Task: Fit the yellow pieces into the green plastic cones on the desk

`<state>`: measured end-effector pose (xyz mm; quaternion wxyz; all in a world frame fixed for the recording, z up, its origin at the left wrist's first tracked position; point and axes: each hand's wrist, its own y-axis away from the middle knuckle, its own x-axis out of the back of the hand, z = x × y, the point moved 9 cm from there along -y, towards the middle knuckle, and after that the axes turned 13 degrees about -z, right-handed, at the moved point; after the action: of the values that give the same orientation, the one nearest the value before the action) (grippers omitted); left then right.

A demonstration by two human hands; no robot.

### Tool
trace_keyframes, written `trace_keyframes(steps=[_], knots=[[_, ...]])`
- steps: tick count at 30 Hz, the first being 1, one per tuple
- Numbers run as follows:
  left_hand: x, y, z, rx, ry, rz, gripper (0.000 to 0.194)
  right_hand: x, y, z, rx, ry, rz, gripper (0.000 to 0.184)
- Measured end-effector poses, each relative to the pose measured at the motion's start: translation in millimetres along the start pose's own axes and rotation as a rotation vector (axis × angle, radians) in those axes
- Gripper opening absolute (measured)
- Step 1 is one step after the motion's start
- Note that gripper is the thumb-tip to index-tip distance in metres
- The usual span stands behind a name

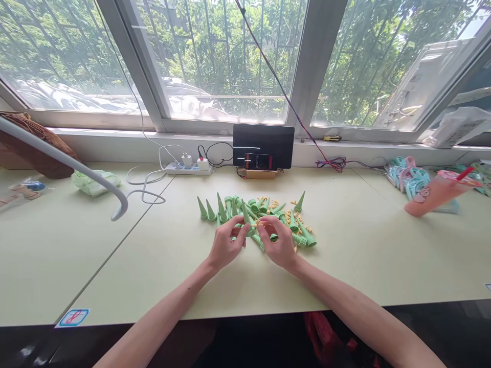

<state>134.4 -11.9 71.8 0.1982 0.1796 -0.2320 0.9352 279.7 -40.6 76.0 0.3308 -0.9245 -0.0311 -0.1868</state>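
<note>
In my left hand [229, 241] is a green plastic cone [246, 213], point up, pinched between thumb and fingers near its base. My right hand [279, 243] pinches a small yellow plastic piece [258, 224] right beside the cone's lower part; whether the piece enters the cone I cannot make out. Behind and between the hands lies a pile of green cones [306, 236], some on their sides, mixed with small yellow pieces [307, 228]. To the left several cones [202, 208] stand upright, and one upright cone [299, 202] is at the pile's back right.
A phone [261, 162] leans against a black tablet [264, 137] at the back. White cables and a power strip [187, 168] lie left of them. A pink drink cup [437, 194] tilts at the right near pastel straps [408, 176]. A white curved bar [76, 166] crosses the left side.
</note>
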Motion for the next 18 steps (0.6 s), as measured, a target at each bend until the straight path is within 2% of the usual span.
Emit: trace_keyframes(steps=[18], knots=[[1.6, 1.4, 8.8, -0.064, -0.123, 0.014, 0.015, -5.7, -0.8, 4.0, -0.011, 0.005, -0.065, 0.015]])
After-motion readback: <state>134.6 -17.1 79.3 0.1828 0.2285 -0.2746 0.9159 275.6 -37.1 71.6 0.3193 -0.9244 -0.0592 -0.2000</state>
